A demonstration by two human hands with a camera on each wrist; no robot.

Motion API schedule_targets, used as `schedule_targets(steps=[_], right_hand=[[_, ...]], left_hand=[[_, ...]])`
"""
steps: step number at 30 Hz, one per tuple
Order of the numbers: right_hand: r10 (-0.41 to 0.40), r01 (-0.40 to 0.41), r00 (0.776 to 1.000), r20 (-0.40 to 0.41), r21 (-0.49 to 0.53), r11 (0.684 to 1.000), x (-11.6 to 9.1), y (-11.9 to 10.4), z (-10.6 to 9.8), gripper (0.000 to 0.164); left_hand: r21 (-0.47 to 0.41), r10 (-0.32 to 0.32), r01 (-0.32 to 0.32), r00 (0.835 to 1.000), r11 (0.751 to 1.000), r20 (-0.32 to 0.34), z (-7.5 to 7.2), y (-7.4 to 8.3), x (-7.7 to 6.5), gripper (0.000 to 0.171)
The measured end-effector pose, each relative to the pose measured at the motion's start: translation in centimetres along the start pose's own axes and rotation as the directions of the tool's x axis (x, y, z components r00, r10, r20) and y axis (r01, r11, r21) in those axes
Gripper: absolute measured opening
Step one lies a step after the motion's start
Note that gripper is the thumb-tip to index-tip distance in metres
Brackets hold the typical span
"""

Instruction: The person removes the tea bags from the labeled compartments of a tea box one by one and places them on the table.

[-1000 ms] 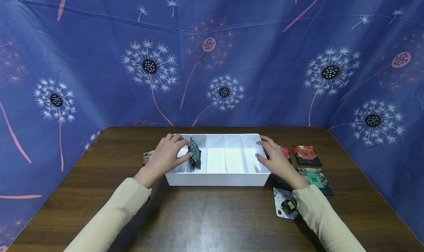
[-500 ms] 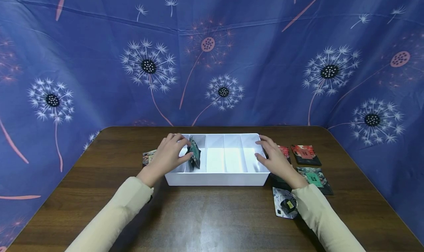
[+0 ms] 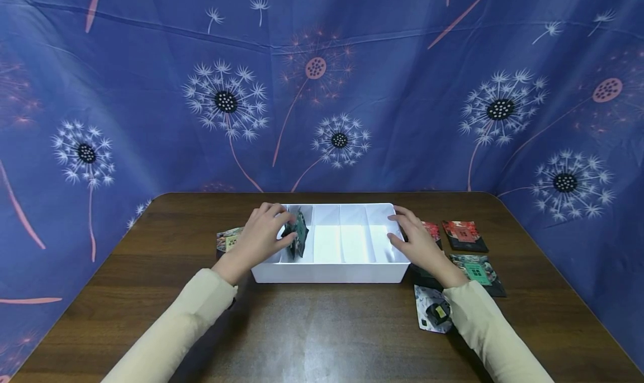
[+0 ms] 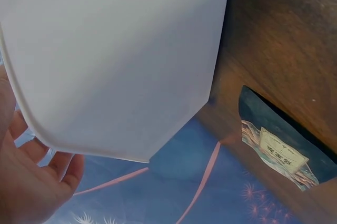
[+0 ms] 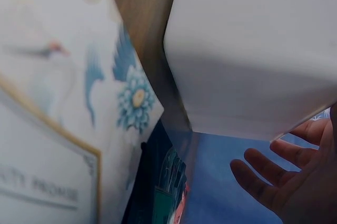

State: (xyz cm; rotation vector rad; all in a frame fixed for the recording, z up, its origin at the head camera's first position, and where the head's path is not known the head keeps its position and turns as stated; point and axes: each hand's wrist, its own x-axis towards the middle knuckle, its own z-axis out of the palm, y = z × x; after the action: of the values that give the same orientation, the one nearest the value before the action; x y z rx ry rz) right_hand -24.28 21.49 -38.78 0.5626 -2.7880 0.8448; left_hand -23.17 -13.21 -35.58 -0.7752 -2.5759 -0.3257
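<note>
A white divided box [image 3: 330, 272] stands on the table, its compartments open at the top. My left hand [image 3: 259, 235] reaches over its left end and pinches a dark green sachet [image 3: 299, 235] between thumb and fingers. The sachet stands on edge, tilted, in the left part of the box. In the left wrist view the box's end wall [image 4: 126, 71] hides the sachet; bent fingers of the left hand [image 4: 37, 182] show at the rim. At the box's right end my right hand [image 3: 417, 242] rests at the rim, fingers loosely spread and holding nothing.
Right of the box lie a red-and-black sachet [image 3: 465, 236], a green-labelled one [image 3: 478, 272] and a pale packet [image 3: 430, 309], with others partly under the right arm. A sachet with a cream label [image 4: 284, 153] lies left of the box. A blue patterned cloth [image 3: 322, 92] hangs behind.
My left hand has shifted slightly right, and the dark green sachet has moved and turned a little with it. The right hand and the box have stayed put.
</note>
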Motion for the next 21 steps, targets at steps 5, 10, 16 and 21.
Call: schedule_targets(steps=[5,10,16,21], right_hand=[[-0.002,0.002,1.0,0.0,0.006,1.0,-0.04,0.06,-0.05,0.042],[-0.003,0.003,1.0,0.003,0.014,1.0,-0.07,0.11,-0.08,0.042],[-0.008,0.008,1.0,0.0,0.006,1.0,-0.05,0.14,-0.04,0.041],[-0.006,0.006,1.0,-0.001,0.014,1.0,-0.09,0.07,-0.02,0.041]], left_hand=[[-0.001,-0.005,0.005,1.0,1.0,0.004,-0.02,0.43,0.15,0.022],[-0.007,-0.025,0.025,1.0,1.0,0.003,0.06,0.72,0.26,0.022],[-0.027,-0.053,0.053,0.999,0.998,-0.001,0.36,0.74,0.44,0.022],[-0.041,-0.069,0.069,0.998,0.997,0.002,0.48,0.77,0.51,0.02]])
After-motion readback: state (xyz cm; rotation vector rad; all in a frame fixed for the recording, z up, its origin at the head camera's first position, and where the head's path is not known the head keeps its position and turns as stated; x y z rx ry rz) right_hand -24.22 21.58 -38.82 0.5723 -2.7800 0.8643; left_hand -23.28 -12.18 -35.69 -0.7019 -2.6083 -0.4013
